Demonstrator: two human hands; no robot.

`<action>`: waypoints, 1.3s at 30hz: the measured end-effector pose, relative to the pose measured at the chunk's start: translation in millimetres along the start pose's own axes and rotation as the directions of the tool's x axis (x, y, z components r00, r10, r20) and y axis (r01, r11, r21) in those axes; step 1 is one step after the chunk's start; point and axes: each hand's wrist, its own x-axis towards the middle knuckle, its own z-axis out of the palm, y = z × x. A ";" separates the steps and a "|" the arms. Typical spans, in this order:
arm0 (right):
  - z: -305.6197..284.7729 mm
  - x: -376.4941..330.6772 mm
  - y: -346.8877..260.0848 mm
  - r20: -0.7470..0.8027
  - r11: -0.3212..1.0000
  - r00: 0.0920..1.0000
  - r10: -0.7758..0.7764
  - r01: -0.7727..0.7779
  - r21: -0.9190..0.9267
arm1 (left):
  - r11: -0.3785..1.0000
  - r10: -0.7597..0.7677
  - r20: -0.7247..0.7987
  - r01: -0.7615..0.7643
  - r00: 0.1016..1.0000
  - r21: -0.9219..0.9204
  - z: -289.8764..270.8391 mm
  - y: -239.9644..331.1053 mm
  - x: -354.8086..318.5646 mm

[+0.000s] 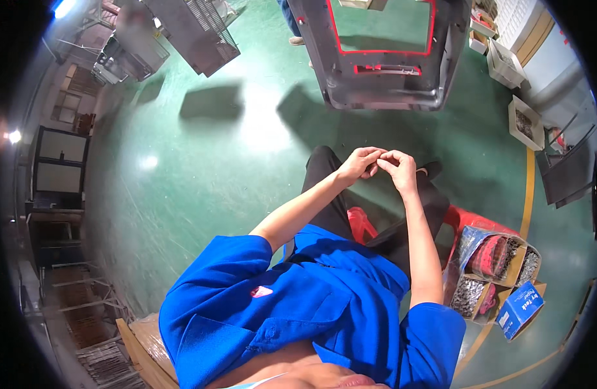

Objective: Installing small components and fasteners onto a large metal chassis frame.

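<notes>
My left hand [359, 164] and my right hand [400, 171] meet in front of my knees, fingertips pinched together and touching. Whatever lies between the fingers, if anything, is too small to make out. Beyond them stands a large dark moulded panel [337, 81] with a rectangular opening, its edge trimmed in red. A narrow slot [388, 69] below that opening has a red border too. Both forearms reach forward from blue short sleeves, over my dark trousers.
On a red stool [459, 220] at my right sit open cardboard boxes [515, 262] of small metal parts and red pieces, with a blue carton [522, 309] beside them. White bins [525, 123] line the right wall. Another person's leg [290, 19] shows behind the panel. Dark sheet-metal housings [195, 35] stand far left.
</notes>
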 end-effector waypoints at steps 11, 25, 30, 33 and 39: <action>-22.7 -21.0 35.9 -0.135 0.914 0.985 0.104 -0.041 0.404 | 0.986 -0.140 -0.053 0.134 0.989 -0.096 -18.7 -30.1 2.7; -30.8 -74.0 160.6 -0.202 0.946 0.938 0.281 -0.235 0.223 | 0.972 -0.229 -0.030 0.228 0.973 -0.053 -16.5 -26.2 1.4; -28.9 -84.3 146.9 -0.031 0.835 0.879 0.476 -0.440 0.331 | 0.984 -0.177 0.037 0.176 0.984 0.027 -20.3 -10.0 18.3; -28.7 -87.1 147.3 -0.010 0.817 0.880 0.475 -0.437 0.375 | 0.980 -0.188 0.001 0.188 0.982 0.073 -4.0 14.7 35.9; -37.5 -104.8 145.2 -0.004 0.823 0.912 0.411 -0.369 0.433 | 0.991 -0.078 -0.179 0.096 0.981 0.091 -1.8 31.1 112.7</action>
